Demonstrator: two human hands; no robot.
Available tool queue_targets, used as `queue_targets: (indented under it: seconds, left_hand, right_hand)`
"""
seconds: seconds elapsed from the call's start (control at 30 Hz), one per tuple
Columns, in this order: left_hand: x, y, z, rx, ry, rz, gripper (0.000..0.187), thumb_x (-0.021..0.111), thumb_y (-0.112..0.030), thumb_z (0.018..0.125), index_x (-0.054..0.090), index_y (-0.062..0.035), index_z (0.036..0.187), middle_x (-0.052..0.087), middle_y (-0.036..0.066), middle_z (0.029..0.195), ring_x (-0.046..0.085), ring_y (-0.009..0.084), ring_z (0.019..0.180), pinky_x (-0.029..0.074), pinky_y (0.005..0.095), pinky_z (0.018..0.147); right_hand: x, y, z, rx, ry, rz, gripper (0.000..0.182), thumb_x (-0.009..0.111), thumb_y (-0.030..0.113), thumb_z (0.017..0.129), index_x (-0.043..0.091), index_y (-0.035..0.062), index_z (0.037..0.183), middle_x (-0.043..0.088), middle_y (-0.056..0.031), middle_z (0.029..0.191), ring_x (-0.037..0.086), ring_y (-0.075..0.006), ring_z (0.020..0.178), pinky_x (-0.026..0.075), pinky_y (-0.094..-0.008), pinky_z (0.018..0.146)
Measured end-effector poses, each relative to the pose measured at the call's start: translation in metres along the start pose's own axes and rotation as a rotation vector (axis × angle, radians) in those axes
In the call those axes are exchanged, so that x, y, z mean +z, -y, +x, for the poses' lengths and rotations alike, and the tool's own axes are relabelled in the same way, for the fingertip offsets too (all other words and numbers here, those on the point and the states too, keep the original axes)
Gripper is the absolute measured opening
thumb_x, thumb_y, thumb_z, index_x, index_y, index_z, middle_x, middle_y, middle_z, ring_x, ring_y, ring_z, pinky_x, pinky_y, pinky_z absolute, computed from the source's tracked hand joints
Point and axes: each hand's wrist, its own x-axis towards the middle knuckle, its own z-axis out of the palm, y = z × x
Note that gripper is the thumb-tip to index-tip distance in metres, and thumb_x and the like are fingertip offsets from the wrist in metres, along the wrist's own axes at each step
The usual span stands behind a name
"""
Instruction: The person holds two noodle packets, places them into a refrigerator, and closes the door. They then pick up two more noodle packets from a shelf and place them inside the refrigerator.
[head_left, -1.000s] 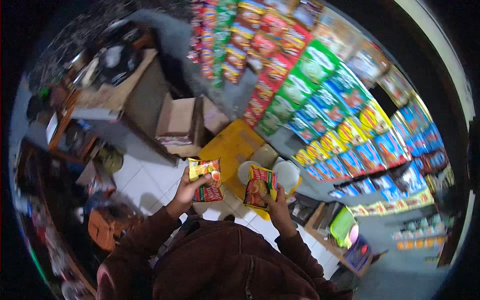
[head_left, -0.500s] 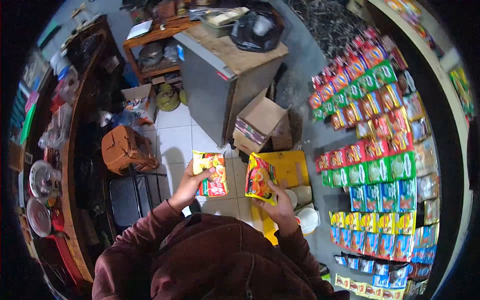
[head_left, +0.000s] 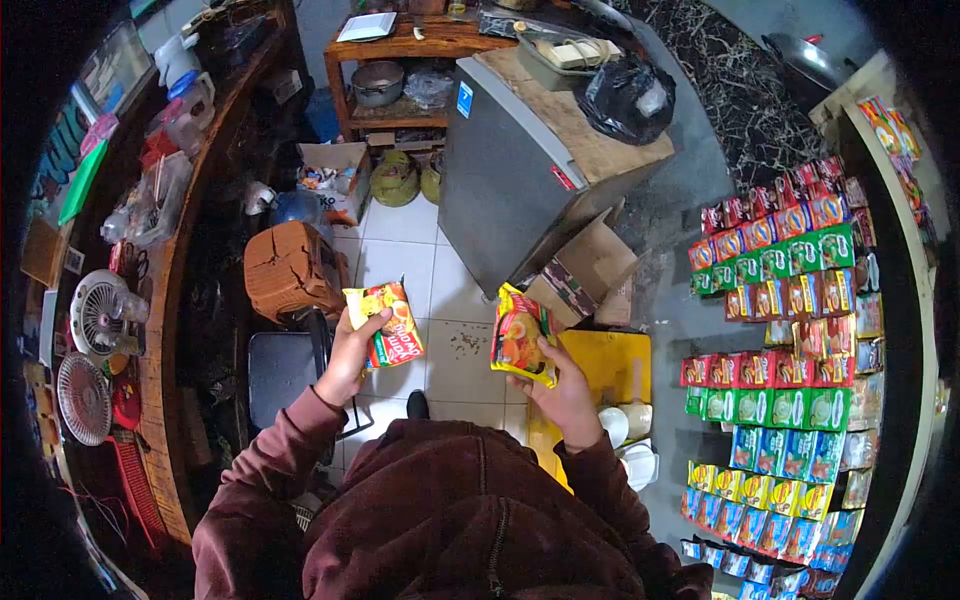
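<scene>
My left hand (head_left: 348,355) grips a yellow and red noodle packet (head_left: 386,322), held upright in front of my chest. My right hand (head_left: 567,388) grips a second noodle packet (head_left: 520,335), yellow and red with an orange picture, tilted slightly toward the left. The two packets are apart, about a hand's width between them. Both sleeves are dark maroon. Below the hands lies a white tiled floor (head_left: 455,355).
A wall rack of hanging snack packets (head_left: 790,350) fills the right. A grey cabinet (head_left: 520,170) with a black bag stands ahead, an open cardboard box (head_left: 590,270) and a yellow crate (head_left: 605,365) beside it. A wooden counter (head_left: 170,290), brown stool (head_left: 292,270) and black stool sit left.
The view swung left, from the snack rack toward the counter and cabinet. Both hands kept their packets; my left hand drifted left and the packets moved further apart.
</scene>
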Motion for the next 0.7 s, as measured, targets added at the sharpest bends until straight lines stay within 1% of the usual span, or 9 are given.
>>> queue_targets:
  seconds: [0.03, 0.13, 0.17, 0.23, 0.37, 0.43, 0.57, 0.67, 0.7]
  left_hand:
    - [-0.003, -0.002, 0.002, -0.002, -0.003, -0.001, 0.037, 0.065, -0.012, 0.092, 0.048, -0.0021, 0.123, 0.064, 0.007, 0.111, 0.065, 0.0147, 0.097, 0.053, 0.0305, 0.085]
    - [-0.001, -0.007, 0.009, 0.005, 0.007, 0.002, 0.037, 0.066, -0.012, 0.091, 0.048, -0.0024, 0.122, 0.063, 0.008, 0.111, 0.064, 0.0145, 0.098, 0.053, 0.0307, 0.087]
    - [0.003, -0.006, 0.012, 0.010, 0.006, -0.013, 0.037, 0.066, -0.012, 0.091, 0.048, -0.0025, 0.122, 0.063, 0.008, 0.112, 0.064, 0.0147, 0.099, 0.052, 0.0309, 0.087]
    - [0.016, -0.006, 0.016, 0.018, -0.001, -0.028, 0.037, 0.066, -0.012, 0.091, 0.048, -0.0026, 0.123, 0.063, 0.008, 0.112, 0.064, 0.0150, 0.100, 0.052, 0.0311, 0.088]
    - [0.045, 0.005, 0.027, 0.011, -0.065, -0.075, 0.037, 0.065, -0.010, 0.091, 0.048, -0.0026, 0.123, 0.063, 0.008, 0.113, 0.063, 0.0162, 0.101, 0.052, 0.0320, 0.089]
    - [0.059, 0.012, 0.033, 0.002, -0.042, -0.066, 0.037, 0.065, -0.009, 0.091, 0.048, -0.0024, 0.124, 0.063, 0.009, 0.114, 0.063, 0.0162, 0.102, 0.052, 0.0320, 0.089]
    - [0.096, 0.010, 0.043, 0.027, -0.030, -0.027, 0.037, 0.065, -0.009, 0.091, 0.049, -0.0023, 0.123, 0.063, 0.009, 0.115, 0.063, 0.0160, 0.101, 0.052, 0.0317, 0.089]
    - [0.124, 0.004, 0.052, 0.067, -0.038, 0.013, 0.036, 0.065, -0.009, 0.091, 0.048, -0.0024, 0.123, 0.063, 0.008, 0.113, 0.064, 0.0157, 0.100, 0.052, 0.0317, 0.087]
    - [0.133, 0.002, 0.053, 0.072, -0.049, 0.034, 0.036, 0.065, -0.009, 0.091, 0.048, -0.0024, 0.123, 0.064, 0.008, 0.112, 0.064, 0.0156, 0.100, 0.052, 0.0317, 0.087]
  right_hand:
    - [0.006, 0.000, 0.001, -0.054, -0.004, -0.065, 0.042, 0.058, 0.020, 0.095, 0.047, 0.0127, 0.134, 0.057, -0.0070, 0.125, 0.061, -0.0237, 0.108, 0.052, -0.0451, 0.084]
    - [0.003, 0.006, 0.012, -0.089, 0.034, -0.150, 0.049, 0.058, 0.016, 0.094, 0.041, 0.0153, 0.140, 0.053, -0.0060, 0.129, 0.059, -0.0228, 0.112, 0.051, -0.0432, 0.087]
    - [-0.001, 0.009, 0.015, -0.084, 0.032, -0.152, 0.049, 0.058, 0.016, 0.094, 0.041, 0.0153, 0.140, 0.053, -0.0060, 0.129, 0.059, -0.0228, 0.112, 0.051, -0.0432, 0.087]
    - [-0.011, 0.015, 0.024, -0.102, 0.008, -0.237, 0.051, 0.057, 0.020, 0.095, 0.040, 0.0205, 0.143, 0.053, -0.0040, 0.132, 0.057, -0.0219, 0.115, 0.049, -0.0439, 0.089]
    - [-0.016, 0.034, 0.040, -0.091, 0.006, -0.166, 0.051, 0.058, 0.020, 0.095, 0.040, 0.0203, 0.143, 0.053, -0.0038, 0.132, 0.055, -0.0219, 0.117, 0.048, -0.0420, 0.091]
    - [-0.023, 0.044, 0.047, -0.085, -0.038, -0.094, 0.053, 0.059, 0.013, 0.094, 0.038, 0.0143, 0.143, 0.053, -0.0053, 0.128, 0.057, -0.0214, 0.115, 0.049, -0.0417, 0.093]
    - [-0.046, 0.072, 0.065, -0.093, 0.068, -0.166, 0.050, 0.058, 0.017, 0.094, 0.042, 0.0154, 0.141, 0.053, -0.0053, 0.132, 0.056, -0.0210, 0.117, 0.048, -0.0427, 0.094]
    - [-0.054, 0.096, 0.077, -0.123, 0.082, -0.165, 0.049, 0.056, 0.016, 0.094, 0.041, 0.0089, 0.140, 0.054, -0.0084, 0.131, 0.055, -0.0220, 0.120, 0.048, -0.0419, 0.097]
    - [-0.055, 0.104, 0.080, -0.123, 0.095, -0.158, 0.049, 0.056, 0.016, 0.094, 0.041, 0.0089, 0.140, 0.054, -0.0084, 0.131, 0.055, -0.0220, 0.120, 0.048, -0.0419, 0.097]
